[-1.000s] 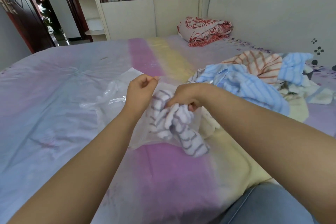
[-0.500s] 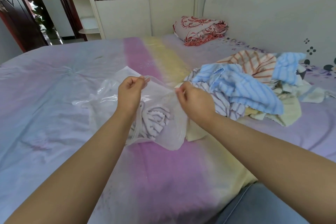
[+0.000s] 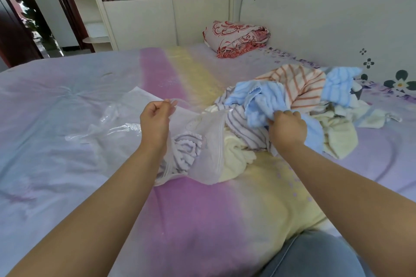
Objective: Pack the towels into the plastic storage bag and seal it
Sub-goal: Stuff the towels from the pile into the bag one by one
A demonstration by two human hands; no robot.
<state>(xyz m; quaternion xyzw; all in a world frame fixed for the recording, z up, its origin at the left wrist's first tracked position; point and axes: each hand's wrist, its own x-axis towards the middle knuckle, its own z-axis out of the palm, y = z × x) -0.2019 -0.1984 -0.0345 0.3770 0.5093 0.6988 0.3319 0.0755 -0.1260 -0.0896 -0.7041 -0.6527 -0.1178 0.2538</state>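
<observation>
While the left hand (image 3: 155, 119) pinches the plastic storage bag (image 3: 202, 153) rim, holding its mouth open on the bed (image 3: 67, 164), the right hand (image 3: 287, 129) grips the light blue towel (image 3: 262, 102) atop the pile; draw it clear, bunch compactly, then feed it beside the purple-striped towel (image 3: 188, 149) inside.

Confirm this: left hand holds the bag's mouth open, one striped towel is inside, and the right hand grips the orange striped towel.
Not quite. The head view shows the right hand gripping the blue towel, not the orange one. The rest stands: left hand, bag, striped towel inside.
</observation>
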